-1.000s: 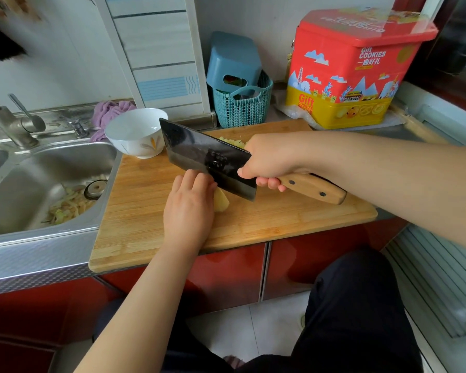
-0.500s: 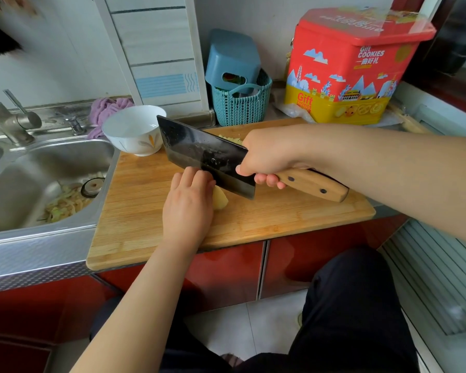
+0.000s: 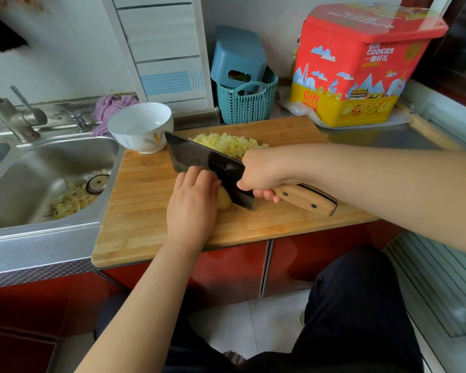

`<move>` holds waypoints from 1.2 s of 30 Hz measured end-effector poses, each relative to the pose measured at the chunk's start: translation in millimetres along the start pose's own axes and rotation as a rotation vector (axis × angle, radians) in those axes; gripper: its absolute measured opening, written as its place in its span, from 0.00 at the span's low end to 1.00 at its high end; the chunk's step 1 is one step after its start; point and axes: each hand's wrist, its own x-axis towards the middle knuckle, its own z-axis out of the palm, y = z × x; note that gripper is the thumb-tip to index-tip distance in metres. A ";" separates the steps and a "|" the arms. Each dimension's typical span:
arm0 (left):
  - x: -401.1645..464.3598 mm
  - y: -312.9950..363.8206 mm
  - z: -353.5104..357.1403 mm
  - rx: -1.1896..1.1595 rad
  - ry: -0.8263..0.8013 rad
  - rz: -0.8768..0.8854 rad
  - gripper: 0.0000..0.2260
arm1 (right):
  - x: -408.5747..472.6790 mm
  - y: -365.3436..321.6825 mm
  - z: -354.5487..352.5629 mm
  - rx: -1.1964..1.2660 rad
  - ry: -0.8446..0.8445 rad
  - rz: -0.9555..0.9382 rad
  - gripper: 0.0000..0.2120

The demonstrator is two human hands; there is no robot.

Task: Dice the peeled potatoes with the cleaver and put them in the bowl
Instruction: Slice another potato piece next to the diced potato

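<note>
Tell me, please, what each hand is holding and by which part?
Right hand grips the cleaver by its wooden handle; left hand holds the potato piece from above.

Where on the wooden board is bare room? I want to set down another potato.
Free: the wooden cutting board's left part, between the white bowl and the near edge; also its right near corner beyond the cleaver. Crowded: the middle, with both hands, and the far side's diced potato pile.
</note>
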 end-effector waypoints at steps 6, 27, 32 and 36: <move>-1.9 -1.1 -2.5 -0.027 0.010 -0.007 0.04 | 1.6 7.2 -9.3 0.093 -0.062 0.043 0.10; -0.5 0.0 -3.6 -0.029 -0.046 -0.014 0.03 | -26.0 -1.5 -23.4 0.051 0.067 -0.052 0.08; -0.4 0.5 -4.9 -0.022 -0.054 -0.014 0.03 | -28.8 -4.8 -22.8 0.048 0.072 -0.052 0.07; -0.6 1.5 -5.9 -0.011 -0.052 -0.012 0.03 | -25.7 -6.0 -22.0 0.046 0.066 -0.034 0.07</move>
